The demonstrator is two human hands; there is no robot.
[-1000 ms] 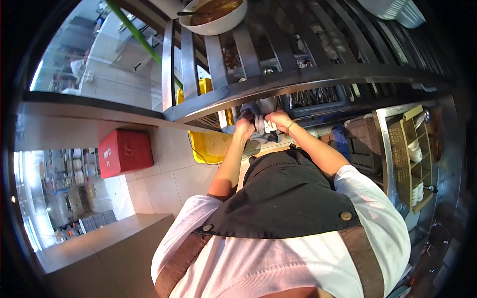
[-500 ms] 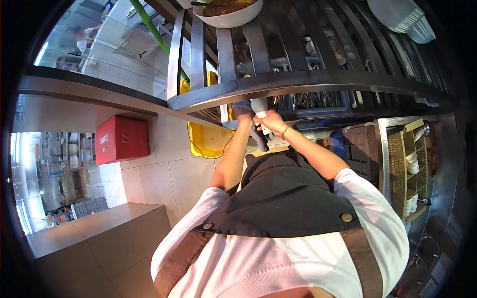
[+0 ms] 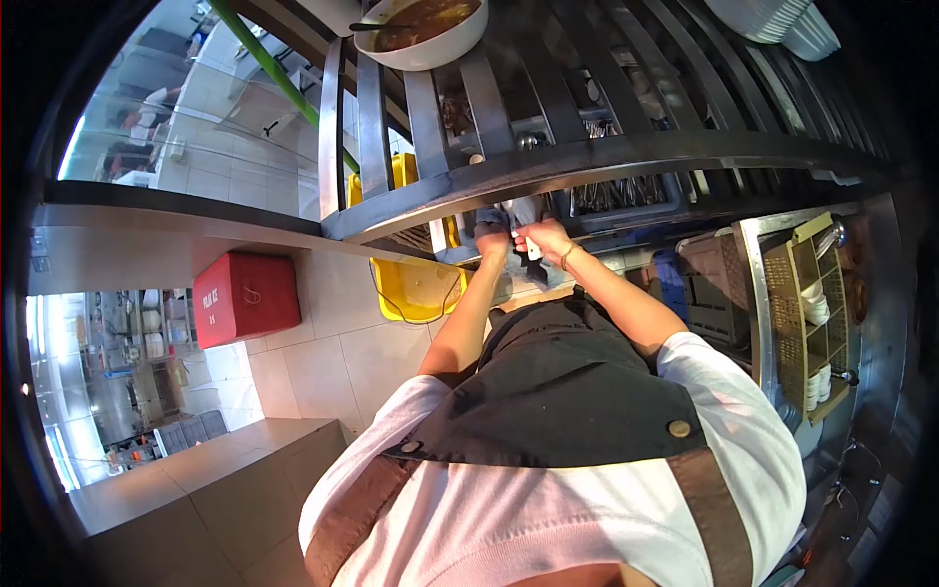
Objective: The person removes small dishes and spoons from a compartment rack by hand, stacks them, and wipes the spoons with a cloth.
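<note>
My right hand (image 3: 550, 239) is closed around the handle of a white spoon (image 3: 533, 248), which has a hole near its end. The spoon's broad head points away from me and is partly covered by a grey-blue cloth (image 3: 488, 217). My left hand (image 3: 492, 242) grips this cloth against the spoon, its fingers largely hidden by the fabric. Part of the cloth hangs below my right hand. Both hands are close together, just under the front rail of the slatted metal shelf (image 3: 606, 157).
A bowl of soup (image 3: 430, 44) with a dark utensil stands on the slats. Below them is a cutlery tray (image 3: 646, 213). A yellow bucket (image 3: 421, 289) and a red box (image 3: 246, 301) are on the left; a cup rack (image 3: 797, 318) stands right.
The cloth has shifted around the spoon and hangs lower beneath my right hand. The spoon's head is less exposed. My view has turned slightly, moving the shelf and bowl left in the picture.
</note>
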